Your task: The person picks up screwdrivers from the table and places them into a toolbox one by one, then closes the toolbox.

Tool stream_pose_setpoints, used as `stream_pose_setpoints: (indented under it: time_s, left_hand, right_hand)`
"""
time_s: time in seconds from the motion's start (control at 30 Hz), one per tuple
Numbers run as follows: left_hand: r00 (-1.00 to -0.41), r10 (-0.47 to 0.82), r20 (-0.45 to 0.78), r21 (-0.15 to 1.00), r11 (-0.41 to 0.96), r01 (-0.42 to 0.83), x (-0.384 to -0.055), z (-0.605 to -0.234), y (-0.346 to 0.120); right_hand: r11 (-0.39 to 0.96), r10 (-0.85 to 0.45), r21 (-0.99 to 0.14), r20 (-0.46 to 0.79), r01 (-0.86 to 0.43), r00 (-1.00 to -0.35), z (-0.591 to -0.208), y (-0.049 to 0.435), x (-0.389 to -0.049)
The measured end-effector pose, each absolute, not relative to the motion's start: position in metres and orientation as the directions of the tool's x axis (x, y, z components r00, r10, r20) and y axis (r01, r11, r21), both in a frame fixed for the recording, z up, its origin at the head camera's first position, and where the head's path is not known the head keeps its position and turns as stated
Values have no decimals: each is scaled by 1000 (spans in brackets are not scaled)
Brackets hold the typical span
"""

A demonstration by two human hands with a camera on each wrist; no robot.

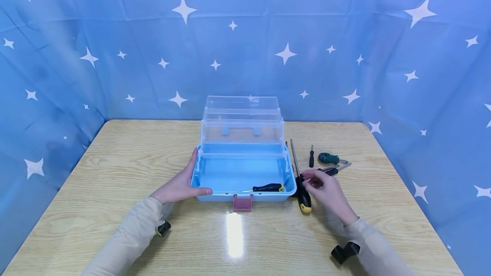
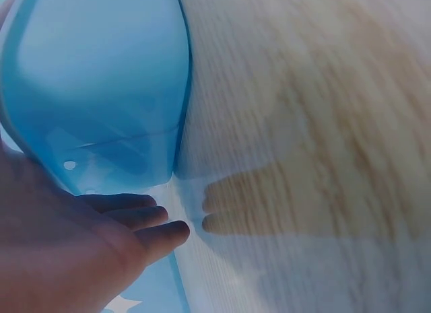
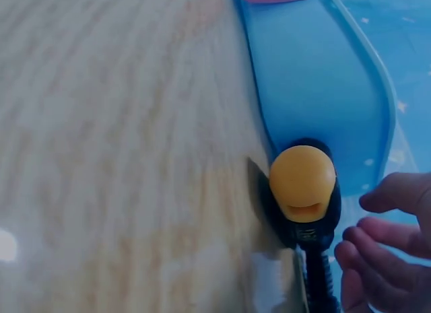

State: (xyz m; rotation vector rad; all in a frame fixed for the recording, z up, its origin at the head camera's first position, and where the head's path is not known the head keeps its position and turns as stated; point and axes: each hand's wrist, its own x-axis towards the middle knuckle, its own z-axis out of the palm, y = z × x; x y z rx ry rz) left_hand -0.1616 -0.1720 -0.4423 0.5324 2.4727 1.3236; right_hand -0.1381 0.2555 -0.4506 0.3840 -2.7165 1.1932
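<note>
A light-blue toolbox (image 1: pixel 241 197) with its clear lid (image 1: pixel 242 129) raised stands mid-table. Inside, along the front wall, lies a black-and-yellow screwdriver (image 1: pixel 268 188). My left hand (image 1: pixel 183 184) rests against the box's left side, its thumb along the front rim; the left wrist view shows straight fingers (image 2: pixel 158 242). At the box's right, a large black screwdriver with a yellow end (image 1: pixel 304 195) lies on the table, tip pointing away. My right hand (image 1: pixel 325 191) is beside its handle, fingers loosely bent. In the right wrist view a gap shows between the fingertips and the handle (image 3: pixel 302 182).
Right of the box lie a small black screwdriver (image 1: pixel 311 158), a stubby green screwdriver (image 1: pixel 329 158) and other dark-handled tools (image 1: pixel 333 171), partly behind my right hand. A pink latch (image 1: pixel 243 203) hangs at the box's front. Starry blue cloth (image 1: pixel 245 46) surrounds the wooden table (image 1: pixel 126 156).
</note>
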Motion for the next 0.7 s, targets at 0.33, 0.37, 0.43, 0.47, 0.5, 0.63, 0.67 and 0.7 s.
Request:
stream_pose_setpoints:
  time_s: [0.33, 0.37, 0.43, 0.47, 0.5, 0.63, 0.67, 0.7]
  left_hand:
    - [-892, 443, -87, 833, 524, 179, -161, -442, -171]
    - [-893, 441, -87, 833, 524, 178, -161, -442, -171]
    - [-893, 443, -84, 832, 525, 182, -161, -442, -171]
    - [-892, 444, -83, 830, 526, 185, -161, -442, -171]
    - [-892, 445, -82, 827, 529, 188, -161, -442, -171]
    - [-893, 441, -88, 825, 535, 182, -161, -442, -171]
    - [-893, 441, -89, 827, 533, 181, -161, -442, -171]
    - [-894, 439, -90, 827, 533, 178, -161, -442, -171]
  right_hand:
    - [653, -122, -713, 234, -255, -965, -460, 253, -131]
    - [656, -116, -713, 231, -249, -966, -460, 252, -131]
    - [664, -115, -708, 225, -243, -968, -460, 251, -129]
    - [671, -118, -701, 221, -242, -968, -460, 251, -128]
    - [679, -123, -694, 216, -241, -969, -461, 250, -128]
    - [699, -149, -674, 190, -240, -970, -461, 248, -124]
    - [702, -152, -672, 182, -236, -972, -461, 248, -123]
    - [705, -152, -671, 172, -229, -973, -460, 248, -122]
